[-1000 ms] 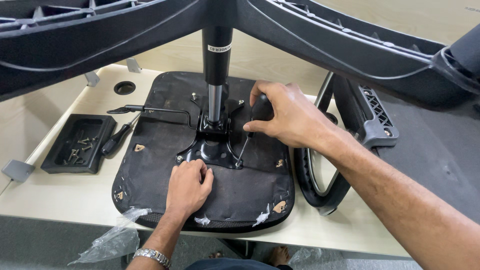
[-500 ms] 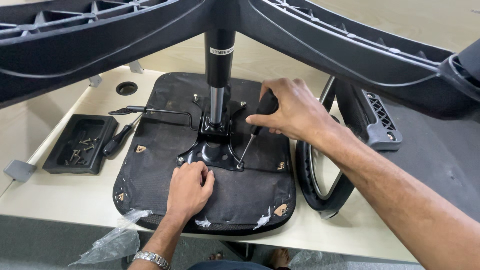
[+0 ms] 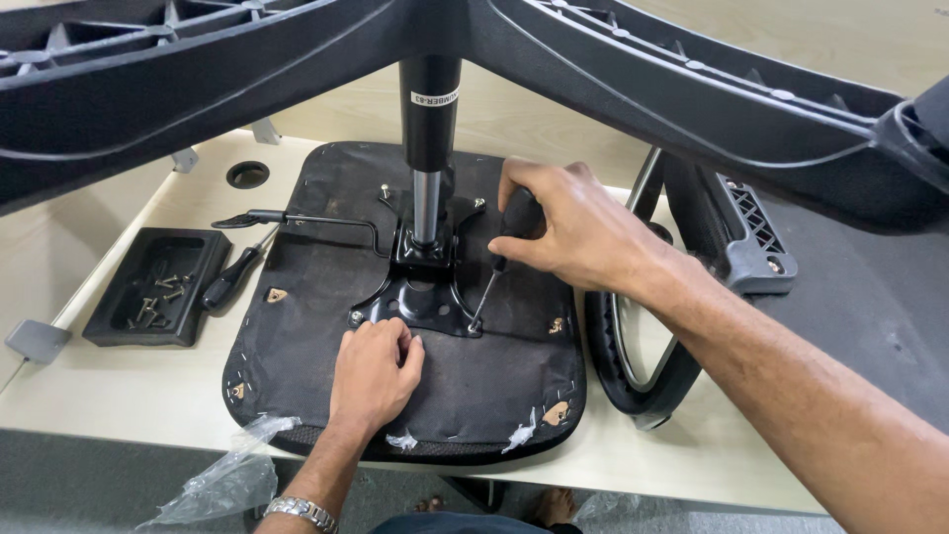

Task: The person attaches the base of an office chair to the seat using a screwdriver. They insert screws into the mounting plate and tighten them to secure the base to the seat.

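Note:
An upturned black chair seat [image 3: 326, 297] lies on a pale table [image 3: 119, 386]. A black metal mounting plate [image 3: 420, 297] sits on it, with a gas-lift column [image 3: 428, 148] rising to the star base [image 3: 692, 89] overhead. My right hand [image 3: 573, 232] grips a black-handled screwdriver [image 3: 499, 262], its tip on a screw at the plate's front right corner. My left hand [image 3: 371, 371] rests curled on the seat just in front of the plate, fingers at its edge.
A black tray [image 3: 153, 287] with several screws sits at the left, a second screwdriver [image 3: 232, 279] beside it. A black chair armrest [image 3: 692, 267] lies right of the seat. Crumpled clear plastic [image 3: 222, 480] hangs off the near table edge. A lever [image 3: 297, 220] sticks out from the plate.
My right hand has taken up the screwdriver and set its tip on the plate's front right screw. My left hand has stayed in front of the plate.

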